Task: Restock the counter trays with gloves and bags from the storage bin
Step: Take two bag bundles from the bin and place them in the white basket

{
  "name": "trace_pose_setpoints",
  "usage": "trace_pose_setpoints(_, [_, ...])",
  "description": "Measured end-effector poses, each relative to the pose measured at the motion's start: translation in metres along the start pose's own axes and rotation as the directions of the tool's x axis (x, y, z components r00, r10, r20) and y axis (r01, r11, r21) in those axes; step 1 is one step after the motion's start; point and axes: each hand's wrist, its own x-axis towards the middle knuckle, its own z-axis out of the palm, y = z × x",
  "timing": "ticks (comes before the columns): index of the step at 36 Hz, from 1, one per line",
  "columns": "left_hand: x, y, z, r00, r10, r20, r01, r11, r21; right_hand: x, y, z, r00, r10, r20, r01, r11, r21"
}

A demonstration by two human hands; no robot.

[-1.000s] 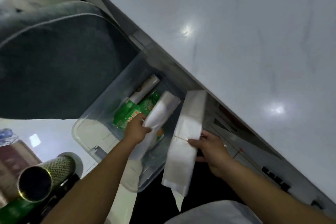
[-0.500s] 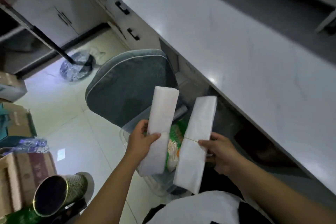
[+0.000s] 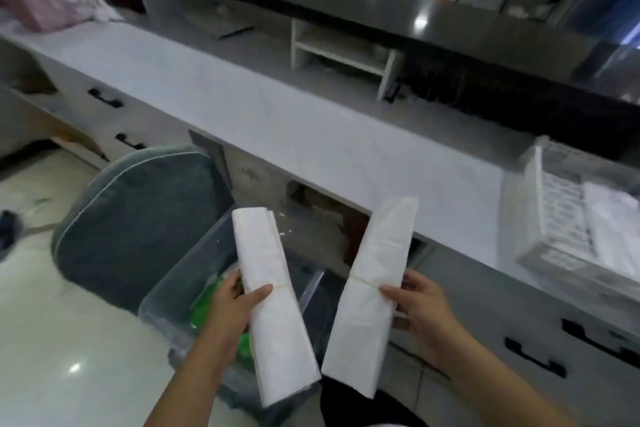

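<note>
Two white folded bundles are held up in front of the person, one in each hand, above the clear storage bin [image 3: 180, 274] that stands on the floor below the counter [image 3: 311, 135]. The left hand [image 3: 230, 312] grips the left bundle [image 3: 272, 302] near its middle, with the thumb pressed across the front and the fingers curled behind it; the long axis of this bundle runs from lower right to upper left, so its top end leans a little to the left. The right hand [image 3: 420, 305] holds the right bundle [image 3: 374, 291] in the same manner (thumb in front, fingers behind), and this one leans the other way, its top end pointing up and to the right, toward the counter edge. The two lower ends come near each other, but they do not touch. A thin band goes around each bundle at the place of the grip. Green packets [image 3: 204, 305] lie inside the bin. On the counter at the right stands a clear tray [image 3: 540, 218] with white sheets in it. A grey chair cushion [image 3: 138, 218] is just beside the bin, on the left.
</note>
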Motion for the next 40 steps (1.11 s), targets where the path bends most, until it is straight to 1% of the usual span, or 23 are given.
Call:
trace_pose_setpoints(2, [-0.001,0.009,0.028,0.994,-0.006,0.111,0.010,0.999,-0.032,-0.011,-0.012,-0.032,0.999,-0.037,-0.038,0.037,0.999,0.003])
trace_pose_setpoints(5, [-0.001,0.027,0.074,0.964,-0.020,0.266,0.032,0.999,-0.041,-0.022,-0.032,-0.077,0.991,-0.093,-0.092,0.096,0.995,0.035])
trace_pose_setpoints(8, [0.003,0.048,0.122,0.918,-0.022,0.396,0.018,1.000,0.013,-0.024,-0.049,-0.116,0.979,-0.143,-0.144,0.156,0.984,0.084])
trace_pose_setpoints(11, [0.012,0.066,0.174,0.899,-0.033,0.437,-0.017,0.994,0.111,-0.018,-0.066,-0.152,0.971,-0.169,-0.170,0.195,0.970,0.147])
trace_pose_setpoints(14, [0.025,0.080,0.229,0.881,-0.064,0.468,-0.017,0.986,0.166,-0.005,-0.081,-0.183,0.965,-0.201,-0.170,0.231,0.956,0.183])
trace_pose_setpoints(19, [0.050,0.102,0.320,0.869,-0.121,0.480,-0.011,0.964,0.264,0.025,-0.102,-0.223,0.958,-0.215,-0.190,0.252,0.948,0.195])
trace_pose_setpoints(21, [0.061,0.107,0.351,0.873,-0.144,0.466,-0.023,0.943,0.333,0.037,-0.106,-0.236,0.962,-0.214,-0.172,0.247,0.948,0.203])
trace_pose_setpoints(26, [0.092,0.115,0.407,0.891,-0.156,0.427,-0.021,0.924,0.382,0.071,-0.122,-0.265,0.970,-0.214,-0.114,0.234,0.948,0.215])
trace_pose_setpoints(30, [0.110,0.118,0.435,0.903,-0.163,0.399,-0.017,0.912,0.410,0.091,-0.138,-0.279,0.972,-0.218,-0.090,0.232,0.950,0.209])
trace_pose_setpoints(34, [0.121,0.119,0.454,0.900,-0.171,0.401,-0.031,0.892,0.450,0.107,-0.154,-0.288,0.971,-0.219,-0.091,0.233,0.954,0.188])
trace_pose_setpoints(38, [0.127,0.122,0.454,0.916,-0.127,0.379,-0.094,0.853,0.513,0.122,-0.166,-0.284,0.974,-0.207,-0.095,0.220,0.963,0.153])
trace_pose_setpoints(40, [0.131,0.123,0.445,0.918,-0.108,0.382,-0.108,0.857,0.503,0.129,-0.169,-0.278,0.975,-0.192,-0.110,0.206,0.968,0.139])
